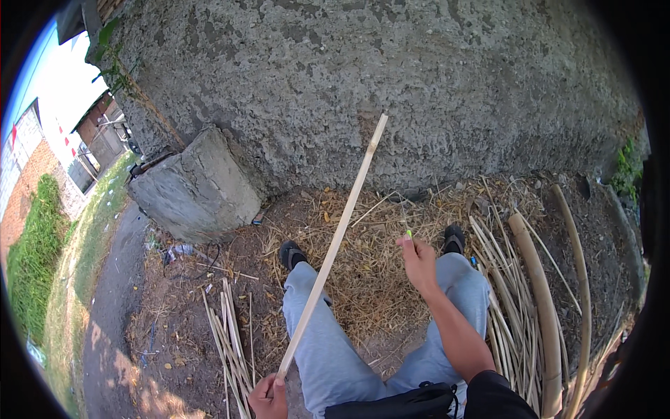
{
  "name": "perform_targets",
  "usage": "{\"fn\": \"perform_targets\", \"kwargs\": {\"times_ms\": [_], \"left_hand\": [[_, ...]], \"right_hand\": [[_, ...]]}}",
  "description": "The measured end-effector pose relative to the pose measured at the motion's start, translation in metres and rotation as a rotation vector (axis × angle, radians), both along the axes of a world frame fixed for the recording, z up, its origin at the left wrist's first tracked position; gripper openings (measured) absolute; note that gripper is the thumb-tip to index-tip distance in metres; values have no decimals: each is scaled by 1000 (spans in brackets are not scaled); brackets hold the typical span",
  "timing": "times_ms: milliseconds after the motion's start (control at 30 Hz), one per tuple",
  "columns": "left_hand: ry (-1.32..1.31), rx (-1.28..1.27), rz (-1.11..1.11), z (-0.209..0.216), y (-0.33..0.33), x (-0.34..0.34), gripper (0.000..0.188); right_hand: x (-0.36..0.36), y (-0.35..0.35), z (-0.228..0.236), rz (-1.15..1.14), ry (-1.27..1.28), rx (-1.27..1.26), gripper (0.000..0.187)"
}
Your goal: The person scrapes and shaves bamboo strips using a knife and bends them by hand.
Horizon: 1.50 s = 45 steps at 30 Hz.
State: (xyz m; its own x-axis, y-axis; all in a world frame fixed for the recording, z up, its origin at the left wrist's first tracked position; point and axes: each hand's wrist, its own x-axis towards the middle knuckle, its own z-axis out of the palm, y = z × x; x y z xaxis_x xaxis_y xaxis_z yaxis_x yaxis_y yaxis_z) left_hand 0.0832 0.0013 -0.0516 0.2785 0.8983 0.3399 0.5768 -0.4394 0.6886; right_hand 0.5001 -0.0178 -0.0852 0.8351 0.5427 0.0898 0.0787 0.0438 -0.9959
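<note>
My left hand [269,398] is closed around the lower end of a long, pale bamboo strip [326,264]. The strip slants up and away to the right, past my left knee, with its far tip in front of the wall. In my closed right hand [419,264], above my right knee, is a slim tool with a yellow-green part [409,233] showing past the fingers. A thin piece seems to extend from it toward the wall, too faint to make out its kind. The tool and the strip are apart.
A rough grey wall [419,84] stands ahead, with a concrete block [199,187] at its left. Shavings [370,279] cover the ground between my feet. Split strips [229,335] lie at left; more strips [506,300] and a thick bamboo pole [539,307] lie at right.
</note>
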Motion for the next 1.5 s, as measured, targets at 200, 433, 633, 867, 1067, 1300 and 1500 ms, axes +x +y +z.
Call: {"fn": "perform_targets", "kwargs": {"times_ms": [200,433,633,867,1067,1300,1500], "left_hand": [[-59,-232,5,-23,30,56,15],[-193,-157,-20,-21,33,91,20],[-92,-317,-70,-6,27,95,31],[-254,-384,-93,-7,26,92,30],[-401,-478,-86,-9,19,98,25],[-460,-549,-109,0,6,107,27],[-440,-506,-103,1,2,107,26]], "right_hand": [[-79,1,16,26,-690,101,32],[-127,-14,14,374,-863,62,40],[-129,-11,6,327,-989,25,40],[-131,-9,6,265,-1052,84,37],[-131,-9,10,285,-1078,149,30],[-125,-9,11,277,-1030,212,24],[-119,-7,15,229,-1016,240,24]]}}
